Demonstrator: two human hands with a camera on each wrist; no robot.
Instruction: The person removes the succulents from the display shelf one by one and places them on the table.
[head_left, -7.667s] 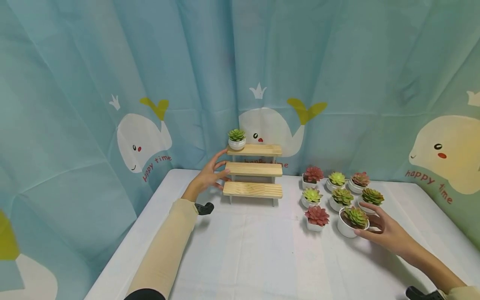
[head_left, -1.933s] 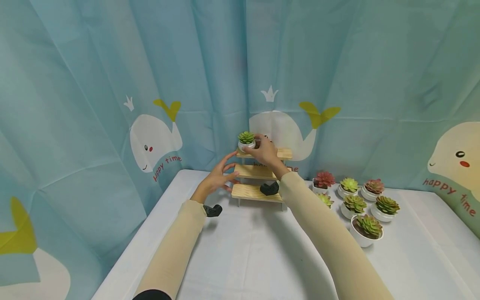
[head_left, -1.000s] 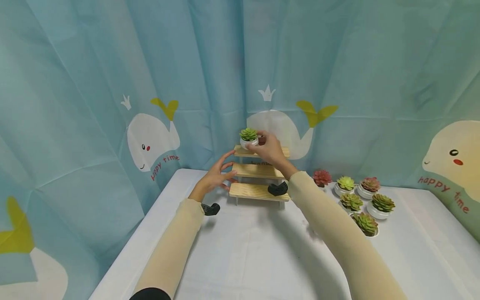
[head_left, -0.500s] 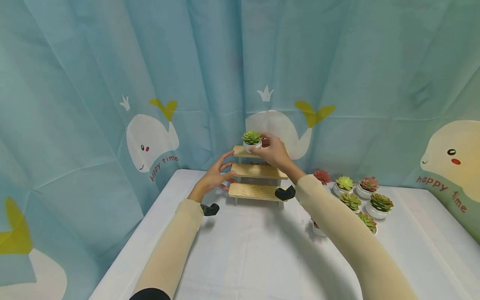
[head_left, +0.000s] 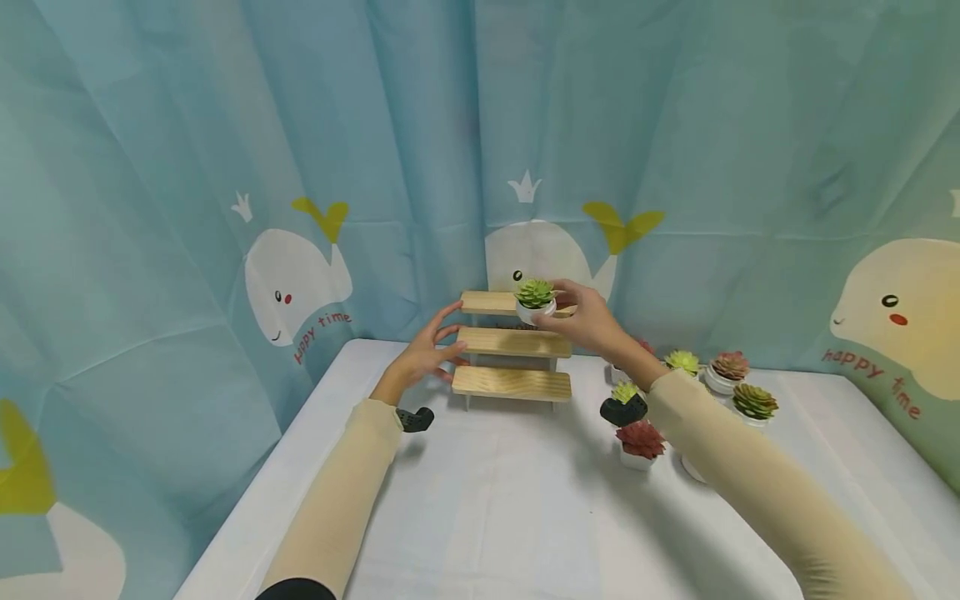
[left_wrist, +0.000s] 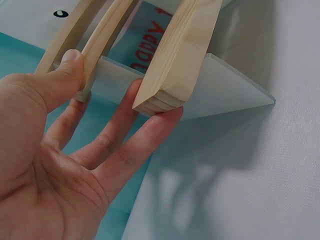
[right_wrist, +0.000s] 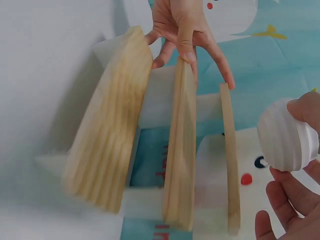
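Note:
A three-tier wooden display stand [head_left: 510, 385] is at the back of the table. My left hand [head_left: 418, 360] holds its left end; in the left wrist view the thumb [left_wrist: 70, 65] lies on the middle plank and the other fingers reach the plank ends. My right hand [head_left: 596, 323] pinches a small green succulent in a white round pot [head_left: 536, 310] between thumb and fingers, in front of the top plank [head_left: 487, 302]. Seen from the right wrist, the ribbed white pot [right_wrist: 282, 135] is apart from the planks, its plant hidden.
Several potted succulents stand right of the stand, partly hidden by my right arm: a red one [head_left: 640, 439], a reddish one [head_left: 730, 365] and a dark green one [head_left: 754, 402] among them. A blue whale-print curtain [head_left: 420, 125] hangs directly behind the table.
My right hand went from a pot among the group at right to the top plank, took hold of the green succulent there, and carried it rightward off its left end. My left hand stayed on the stand.

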